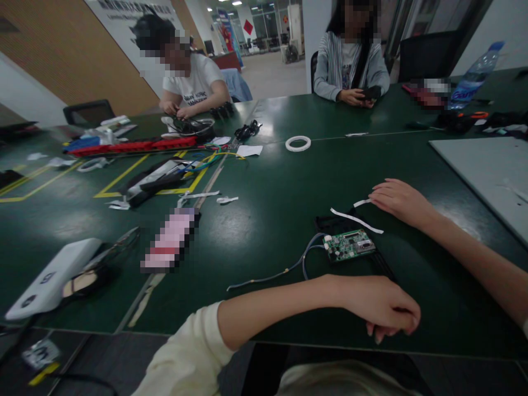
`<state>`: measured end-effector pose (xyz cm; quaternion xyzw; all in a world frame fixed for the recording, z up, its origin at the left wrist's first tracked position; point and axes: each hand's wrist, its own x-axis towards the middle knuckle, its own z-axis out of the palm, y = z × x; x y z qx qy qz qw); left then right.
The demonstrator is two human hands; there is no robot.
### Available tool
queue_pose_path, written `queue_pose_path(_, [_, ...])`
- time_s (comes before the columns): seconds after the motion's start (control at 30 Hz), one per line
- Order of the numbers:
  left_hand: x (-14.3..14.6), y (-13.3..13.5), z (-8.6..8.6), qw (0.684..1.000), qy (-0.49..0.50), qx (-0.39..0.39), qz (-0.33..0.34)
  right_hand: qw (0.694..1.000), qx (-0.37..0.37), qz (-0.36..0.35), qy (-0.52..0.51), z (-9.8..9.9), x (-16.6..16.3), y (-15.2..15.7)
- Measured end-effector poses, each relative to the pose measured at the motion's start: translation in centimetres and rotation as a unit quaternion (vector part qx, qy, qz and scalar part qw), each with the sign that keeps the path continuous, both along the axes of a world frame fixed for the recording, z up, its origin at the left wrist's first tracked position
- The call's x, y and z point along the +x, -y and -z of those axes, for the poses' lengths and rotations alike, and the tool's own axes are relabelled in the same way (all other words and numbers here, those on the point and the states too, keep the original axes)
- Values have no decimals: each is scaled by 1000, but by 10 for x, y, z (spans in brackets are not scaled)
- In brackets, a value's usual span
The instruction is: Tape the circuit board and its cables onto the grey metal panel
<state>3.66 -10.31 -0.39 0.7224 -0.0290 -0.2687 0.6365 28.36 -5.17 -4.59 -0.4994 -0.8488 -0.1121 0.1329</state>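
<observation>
My left hand (381, 305) is curled near the table's front edge, just below a green circuit board (350, 245); whatever its fingers may hold is hidden. Beyond the board, my right hand (402, 201) lies low over the table with fingers stretched out, and its fingertips meet the end of a short white strip (361, 203). A longer white strip (357, 220) lies between that hand and the board. Grey-blue wires (284, 270) run leftward from the board's connectors. Under and behind the board is a black plastic piece (335, 223).
A phone (171, 240), a white power bank (53, 278) and scissors-like metal blades (117, 246) lie to the left. A white tape roll (297, 143) sits mid-table. Two people sit across, their hands on objects. A pale board (487, 176) and a water bottle (474, 80) are at right.
</observation>
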Motion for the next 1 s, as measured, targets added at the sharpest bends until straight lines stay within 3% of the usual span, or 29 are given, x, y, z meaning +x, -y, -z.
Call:
queue_pose_path(0.2, [1, -3, 0, 1000, 2, -24, 8, 997, 9, 51, -57, 0, -5, 4])
queue_pose_path(0.37, [1, -3, -2, 1000, 7, -23, 9, 997, -18, 19, -78, -2, -16, 2])
queue_pose_path(0.57, [1, -3, 1, 1000, 1, -31, 0, 981, -15, 100, -166, 3, -17, 6])
queue_pose_path(0.8, [1, -5, -2, 999, -5, -37, 5, 985, -17, 54, -163, 7, -21, 2])
queue_pose_path(1.0, [1, -5, -2, 999, 3, -39, 8, 969, -16, 116, -216, -1, -25, 5])
